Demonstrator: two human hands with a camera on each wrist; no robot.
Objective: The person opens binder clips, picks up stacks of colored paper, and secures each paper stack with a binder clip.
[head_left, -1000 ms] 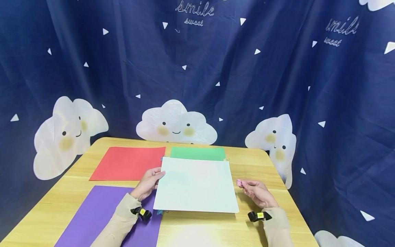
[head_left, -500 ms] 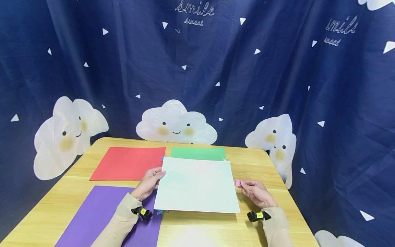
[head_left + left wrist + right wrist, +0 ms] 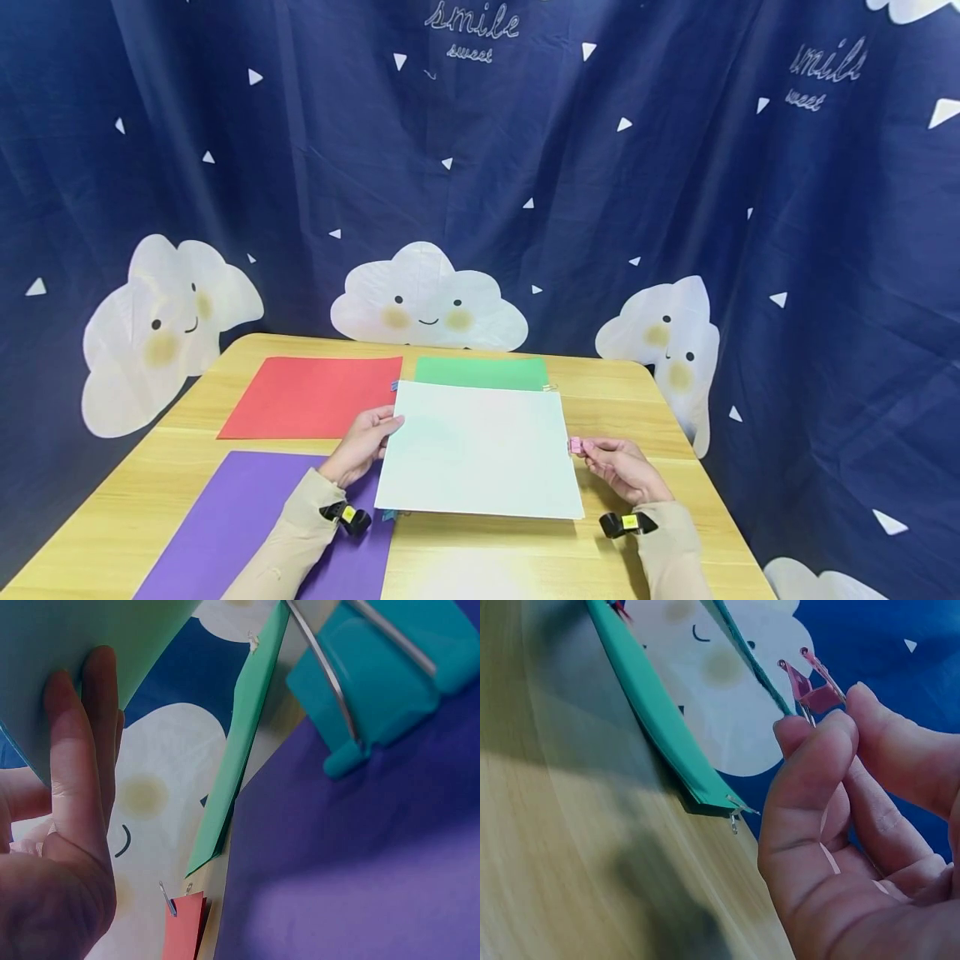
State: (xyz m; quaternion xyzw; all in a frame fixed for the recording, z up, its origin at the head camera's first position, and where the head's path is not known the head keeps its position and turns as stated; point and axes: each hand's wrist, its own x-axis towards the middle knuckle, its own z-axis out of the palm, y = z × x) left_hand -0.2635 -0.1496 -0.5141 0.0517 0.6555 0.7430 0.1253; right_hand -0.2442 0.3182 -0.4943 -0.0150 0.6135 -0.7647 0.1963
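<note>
My left hand (image 3: pixel 363 446) holds a stack of paper with a white top sheet (image 3: pixel 480 450) by its left edge, raised above the table. In the left wrist view, straight fingers (image 3: pixel 75 757) lie against the underside. My right hand (image 3: pixel 626 468) pinches a small pink binder clip (image 3: pixel 576 446) by its wire handles, at the right edge of the white sheet. The right wrist view shows the clip (image 3: pixel 814 686) spread open close beside the sheet edge (image 3: pixel 761 675); whether that edge is between its jaws I cannot tell.
Red paper (image 3: pixel 315 398) lies back left, green paper (image 3: pixel 480 372) behind the white sheet, and purple paper (image 3: pixel 255 525) front left. A teal binder clip (image 3: pixel 382 675) sits at the purple paper's edge. A gold clip (image 3: pixel 551 387) is at the green paper's corner.
My right hand has brought the pink binder clip slightly left, from just off the white sheet to its right edge. The white sheet has shifted a touch to the right.
</note>
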